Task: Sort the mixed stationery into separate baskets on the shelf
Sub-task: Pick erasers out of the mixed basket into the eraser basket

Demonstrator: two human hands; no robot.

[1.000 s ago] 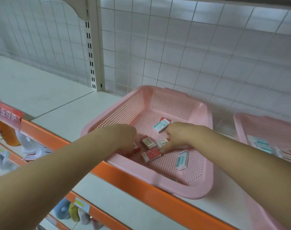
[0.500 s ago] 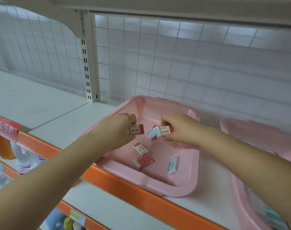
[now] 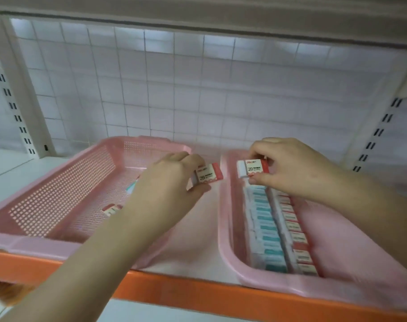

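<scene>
While it is pinched between the thumb and curled fingers of the left hand [image 3: 172, 182], one small red-and-white eraser marked 2B [image 3: 208, 174] hangs above the strip of shelf between the two baskets, its red end pointing right. A second red-and-white eraser marked 2B [image 3: 252, 168] is gripped the same way by the right hand [image 3: 288, 168], thumb below and fingers on top. It is over the far left corner of the right-hand pink plastic basket [image 3: 223, 217]. The two erasers are near each other but apart, at much the same height.

Below the right hand, two packed rows run front to back inside that basket. A row of teal-banded erasers [image 3: 266, 228] lies against the left wall, and a row of red-banded erasers [image 3: 294, 228] lies just beside it on the right.

The left-hand pink perforated plastic basket [image 3: 65, 194] sits under the left forearm. On its floor a loose red-and-white eraser [image 3: 110, 209] lies by the wrist. What seems to be a teal-banded one [image 3: 131, 187] peeps out from behind the hand, mostly hidden.

Both baskets stand side by side, not touching, on a white shelf [image 3: 12, 173] with an orange front edge [image 3: 198, 291]. Behind them rise a white wire grid back panel [image 3: 198, 89] and slotted metal uprights [image 3: 14, 105].
</scene>
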